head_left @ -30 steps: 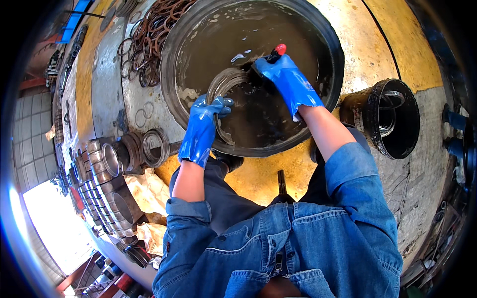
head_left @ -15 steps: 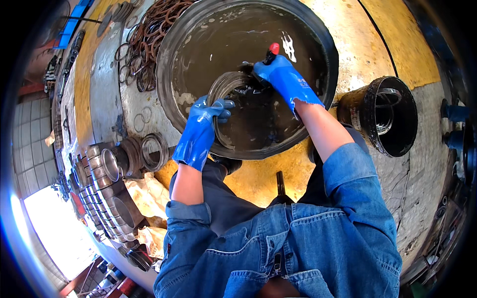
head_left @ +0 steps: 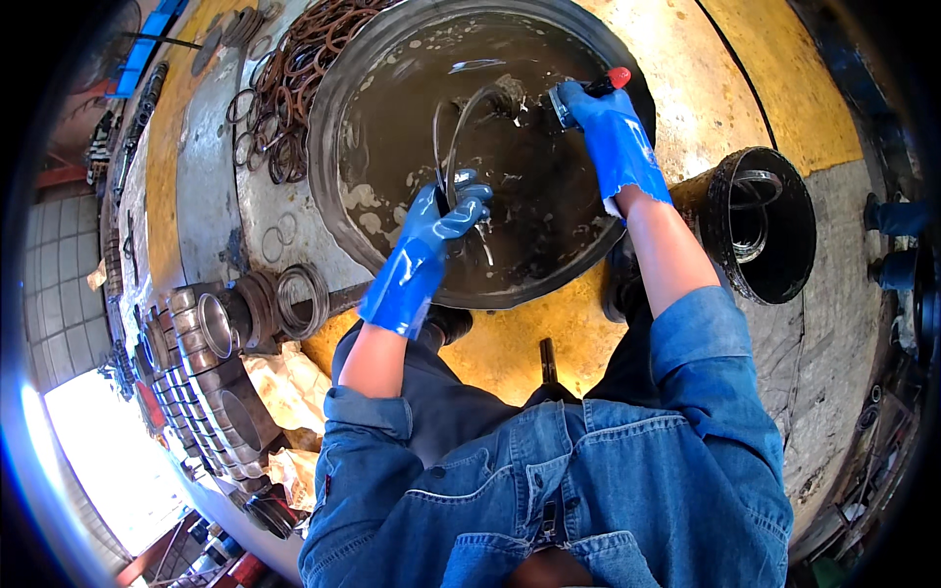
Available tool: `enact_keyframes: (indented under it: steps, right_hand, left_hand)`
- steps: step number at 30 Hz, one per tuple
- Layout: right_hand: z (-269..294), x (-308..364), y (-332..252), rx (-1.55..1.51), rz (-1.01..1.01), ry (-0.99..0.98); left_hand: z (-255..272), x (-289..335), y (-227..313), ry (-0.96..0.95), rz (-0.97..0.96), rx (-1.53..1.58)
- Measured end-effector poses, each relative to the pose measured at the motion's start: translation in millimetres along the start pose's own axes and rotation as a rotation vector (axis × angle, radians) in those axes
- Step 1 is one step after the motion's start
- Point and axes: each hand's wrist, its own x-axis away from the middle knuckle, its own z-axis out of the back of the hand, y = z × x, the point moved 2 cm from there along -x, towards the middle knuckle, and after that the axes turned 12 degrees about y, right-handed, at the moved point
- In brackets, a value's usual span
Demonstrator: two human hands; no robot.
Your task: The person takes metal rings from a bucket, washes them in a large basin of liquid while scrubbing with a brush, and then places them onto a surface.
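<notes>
My left hand (head_left: 446, 211), in a blue rubber glove, is closed round thin metal rings (head_left: 461, 132) held over a wide round tub (head_left: 333, 211) of murky brown liquid. The rings fan apart above the fingers, and their far part dips to the liquid. My right hand (head_left: 603, 108), gloved alike, grips what looks like a brush with a red-ended dark handle (head_left: 618, 76). Its working end is mostly hidden by the glove and splashes. A gap lies between this hand and the rings, near the tub's right side.
A black bucket (head_left: 723, 230) lies tilted to the right with rings inside. Rusty rings (head_left: 289, 93) are heaped left of the tub. Metal cylinders (head_left: 201, 338) stand in rows at lower left, beside brown paper (head_left: 289, 387). Two thin rings (head_left: 279, 233) lie near the tub.
My right hand has moved right and up, away from the rings, with the brush. The left hand has shifted slightly right, and the rings have turned and spread apart. The liquid is more stirred.
</notes>
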Motion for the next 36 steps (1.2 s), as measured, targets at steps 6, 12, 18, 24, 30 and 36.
enact_keyframes:
  steps: [6,12,18,24,30,36]
  right_hand:
    - [-43.2,1.3,2.3,-0.201,-0.008,-0.308]
    - [-116.6,54.5,8.9,-0.214,0.271,-0.755]
    - [-111.4,-18.6,63.8,0.118,0.122,-0.292]
    - [-117.6,34.6,4.7,-0.027,0.096,-0.572]
    - [-115.3,38.7,13.6,-0.078,0.087,-0.510]
    - [-90.5,3.7,56.4,0.326,-0.031,-0.183]
  left_hand:
    - [21.1,-2.5,30.2,0.047,0.130,-0.046]
    - [51.5,-2.1,19.5,0.191,0.012,-0.066]
    - [34.3,-5.4,19.8,0.207,0.028,-0.054]
    - [53.4,2.8,22.0,0.289,0.082,-0.128]
    - [42.9,1.5,24.9,0.223,0.073,-0.032]
    - [40.4,1.1,26.0,0.183,0.123,-0.082]
